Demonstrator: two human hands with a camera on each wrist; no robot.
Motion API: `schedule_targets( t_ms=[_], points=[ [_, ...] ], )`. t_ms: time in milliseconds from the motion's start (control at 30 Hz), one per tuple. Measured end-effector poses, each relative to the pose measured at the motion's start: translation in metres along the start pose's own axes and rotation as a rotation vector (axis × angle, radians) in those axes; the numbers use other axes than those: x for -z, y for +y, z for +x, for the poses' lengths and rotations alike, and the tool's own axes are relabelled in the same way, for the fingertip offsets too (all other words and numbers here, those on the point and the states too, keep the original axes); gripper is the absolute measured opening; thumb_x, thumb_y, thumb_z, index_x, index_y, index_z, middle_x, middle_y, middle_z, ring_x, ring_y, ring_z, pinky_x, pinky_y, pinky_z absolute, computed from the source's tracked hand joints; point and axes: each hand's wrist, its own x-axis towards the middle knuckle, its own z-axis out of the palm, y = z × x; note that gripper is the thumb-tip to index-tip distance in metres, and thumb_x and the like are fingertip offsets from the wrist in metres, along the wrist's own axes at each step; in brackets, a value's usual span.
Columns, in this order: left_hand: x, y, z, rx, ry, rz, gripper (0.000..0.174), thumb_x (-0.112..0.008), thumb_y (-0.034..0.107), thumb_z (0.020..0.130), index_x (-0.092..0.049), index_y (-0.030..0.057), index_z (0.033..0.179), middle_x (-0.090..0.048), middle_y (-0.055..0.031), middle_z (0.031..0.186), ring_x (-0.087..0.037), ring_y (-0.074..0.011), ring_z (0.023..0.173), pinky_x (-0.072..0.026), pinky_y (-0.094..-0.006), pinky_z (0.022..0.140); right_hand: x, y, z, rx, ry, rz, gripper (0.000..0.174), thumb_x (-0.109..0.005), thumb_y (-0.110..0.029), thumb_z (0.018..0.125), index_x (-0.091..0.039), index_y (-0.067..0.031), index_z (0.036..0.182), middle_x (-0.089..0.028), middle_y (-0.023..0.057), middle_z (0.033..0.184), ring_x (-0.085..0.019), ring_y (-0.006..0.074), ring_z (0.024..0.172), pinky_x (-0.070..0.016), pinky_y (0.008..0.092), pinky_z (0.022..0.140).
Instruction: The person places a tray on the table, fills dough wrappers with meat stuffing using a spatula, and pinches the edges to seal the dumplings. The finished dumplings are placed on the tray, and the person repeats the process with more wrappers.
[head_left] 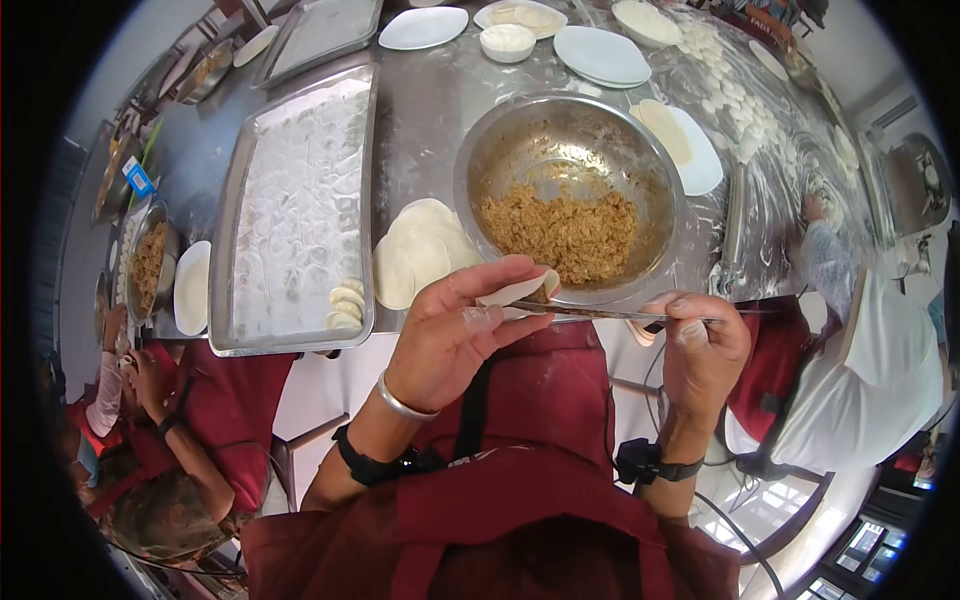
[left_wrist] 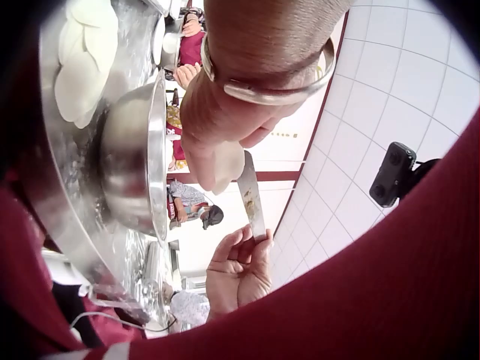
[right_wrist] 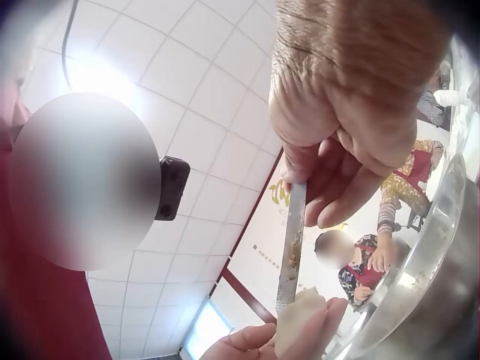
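Holding a wrapper (head_left: 517,289), likely soft and easily torn, best taken lightly by its edges, within the curled left grip (head_left: 455,325), and pinching a stiff-looking blade (right_wrist: 292,247) by its end in the right grip (head_left: 705,345).

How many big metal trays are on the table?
2: one tray left of the big bowl, with little dumplings in its near corner, and another tray just beyond it. More may be hidden.
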Motion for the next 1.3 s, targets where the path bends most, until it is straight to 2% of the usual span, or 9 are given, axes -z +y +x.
schedule_targets(
  t_ms=[167,367,567,667,867,967,1067,1167,1300],
  points=[
    [0.004,0.0,0.001,0.004,0.016,-0.026,0.056,-0.054,0.0,0.086,-0.041,-0.0104,0.139,-0.05,-0.0259,0.139,-0.047,-0.0391,0.132,-0.041,-0.0481,0.11,-0.006,-0.001,-0.002,-0.045,-0.01,0.004,0.019,-0.068,-0.008,0.09,-0.064,0.0068,0.101,-0.069,0.0193,0.095,-0.07,0.0283,0.086,-0.0565,0.0392,0.079],
    [0.005,-0.004,0.001,-0.024,-0.008,0.027,0.054,-0.053,0.0,0.086,-0.042,-0.0099,0.138,-0.051,-0.026,0.137,-0.05,-0.0357,0.13,-0.0395,-0.0473,0.112,-0.021,-0.001,-0.001,-0.128,0.145,0.074,0.017,-0.06,-0.004,0.093,-0.063,0.0079,0.105,-0.069,0.0236,0.099,-0.07,0.0282,0.086,-0.0589,0.0386,0.077],
    [0.004,-0.006,0.002,-0.094,0.07,0.012,0.042,-0.048,0.009,0.098,-0.044,-0.0089,0.137,-0.052,-0.0254,0.136,-0.052,-0.0339,0.128,-0.0426,-0.0463,0.109,-0.034,-0.001,-0.004,-0.083,0.22,0.014,0.018,-0.059,-0.004,0.094,-0.062,0.0094,0.106,-0.068,0.0238,0.099,-0.07,0.0293,0.086,-0.0603,0.0409,0.076],
    [0.006,-0.005,0.002,-0.153,0.14,0.046,0.04,-0.045,0.011,0.101,-0.045,-0.0084,0.136,-0.051,-0.0246,0.137,-0.052,-0.0337,0.128,-0.0443,-0.0461,0.108,-0.037,-0.008,-0.009,-0.008,0.174,-0.016,0.019,-0.059,-0.004,0.094,-0.061,0.0103,0.106,-0.068,0.0238,0.099,-0.07,0.03,0.087,-0.0609,0.0419,0.076],
    [0.007,-0.005,0.004,-0.244,0.156,-0.044,0.039,-0.044,0.011,0.102,-0.045,-0.0072,0.136,-0.051,-0.0218,0.138,-0.048,-0.0339,0.132,-0.0437,-0.046,0.108,-0.042,-0.01,-0.015,0.013,0.152,-0.141,0.019,-0.059,-0.004,0.094,-0.061,0.0106,0.105,-0.068,0.0257,0.099,-0.07,0.0299,0.084,-0.0616,0.0402,0.073],
    [0.008,-0.006,0.004,-0.261,0.217,-0.107,0.039,-0.043,0.011,0.102,-0.045,-0.0069,0.136,-0.051,-0.0216,0.138,-0.047,-0.0339,0.132,-0.043,-0.0461,0.109,-0.046,-0.012,-0.015,0.028,0.236,-0.077,0.019,-0.056,-0.004,0.095,-0.061,0.0104,0.106,-0.068,0.0254,0.098,-0.071,0.0306,0.082,-0.0621,0.0392,0.07],
    [0.006,-0.007,0.005,-0.319,0.224,-0.064,0.04,-0.044,0.012,0.102,-0.044,-0.0071,0.137,-0.049,-0.0221,0.14,-0.046,-0.0341,0.133,-0.0421,-0.0471,0.109,-0.055,-0.015,-0.014,-0.054,0.34,0.075,0.02,-0.053,-0.004,0.096,-0.06,0.0107,0.108,-0.068,0.0252,0.097,-0.072,0.0314,0.078,-0.0626,0.0388,0.067],
    [-0.001,-0.007,0.006,-0.403,0.22,0.007,0.039,-0.04,0.006,0.1,-0.044,-0.01,0.136,-0.049,-0.024,0.139,-0.051,-0.0317,0.129,-0.0415,-0.0435,0.109,-0.063,-0.015,-0.013,-0.153,0.36,0.123,0.02,-0.051,-0.004,0.097,-0.059,0.0107,0.108,-0.068,0.0241,0.095,-0.072,0.0324,0.077,-0.0627,0.0379,0.064],
    [-0.004,-0.008,0.006,-0.516,0.194,0.057,0.04,-0.039,0.006,0.101,-0.042,-0.0119,0.136,-0.047,-0.0258,0.14,-0.049,-0.033,0.129,-0.0404,-0.0438,0.11,-0.067,-0.011,-0.013,-0.229,0.404,0.13,0.019,-0.051,-0.003,0.096,-0.059,0.0106,0.108,-0.067,0.0213,0.092,-0.072,0.0327,0.074,-0.0628,0.0375,0.063]
  ],
)
